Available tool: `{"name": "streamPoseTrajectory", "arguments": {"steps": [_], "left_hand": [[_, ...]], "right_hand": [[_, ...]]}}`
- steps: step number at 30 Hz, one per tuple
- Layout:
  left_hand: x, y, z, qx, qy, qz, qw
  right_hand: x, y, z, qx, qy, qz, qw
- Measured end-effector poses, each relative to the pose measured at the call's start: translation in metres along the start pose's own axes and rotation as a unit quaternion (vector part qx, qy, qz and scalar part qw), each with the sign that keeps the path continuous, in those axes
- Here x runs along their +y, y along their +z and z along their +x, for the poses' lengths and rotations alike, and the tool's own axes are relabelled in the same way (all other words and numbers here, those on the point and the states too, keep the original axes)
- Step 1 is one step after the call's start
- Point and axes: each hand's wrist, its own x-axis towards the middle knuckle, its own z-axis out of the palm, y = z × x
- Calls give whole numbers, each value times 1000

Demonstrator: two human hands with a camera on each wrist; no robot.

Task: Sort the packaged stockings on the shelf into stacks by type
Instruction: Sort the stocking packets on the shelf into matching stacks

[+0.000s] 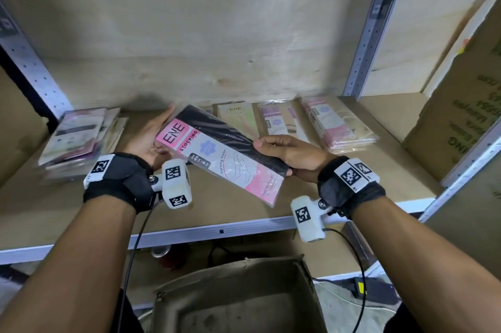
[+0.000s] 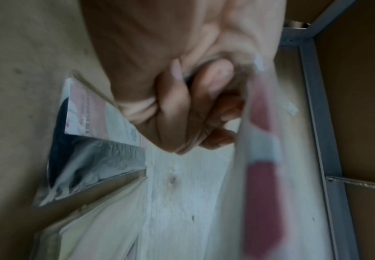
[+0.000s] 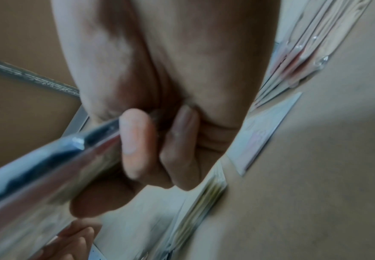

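Holding flat pink-and-black plastic-wrapped stocking packet [image 1: 225, 157]: right hand [image 1: 291, 153] pinches it, left hand [image 1: 147, 137] cups underneath, fingers spread; next, choosing matching stack.

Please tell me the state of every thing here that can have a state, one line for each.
black stocking pack: held above the shelf, tilted, label up.
right hand: grips the pack's right edge.
left hand: touches the pack's pink end, fingers fairly straight.
left pile: mixed packs, untidy.
right stack: pink packs, neat.
carton below the shelf: open.
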Motion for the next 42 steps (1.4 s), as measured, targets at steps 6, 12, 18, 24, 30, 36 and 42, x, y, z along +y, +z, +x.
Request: {"name": "streamPoseTrajectory", "arguments": {"steps": [6, 12, 18, 24, 30, 36, 42], "left_hand": [[1, 16, 4, 3, 10, 60, 998], [-5, 15, 12, -61, -19, -85, 994], [-10, 25, 11, 0, -48, -50, 998], [-29, 56, -15, -123, -23, 115, 986], [-28, 36, -18, -78, 4, 122, 989], [-21, -5, -1, 62, 43, 170, 983], [-19, -30, 18, 152, 50, 217, 963]], "right_hand": [[-1, -10, -6, 6, 4, 0, 1000], [5, -20, -6, 53, 9, 29, 998], [15, -15, 10, 162, -7, 67, 984], [23, 11, 38, 249, 10, 64, 966], [16, 36, 54, 235, 17, 5, 972], [-5, 52, 77, 190, 56, -93, 976], [-18, 72, 127, 219, 65, -224, 947]]}}
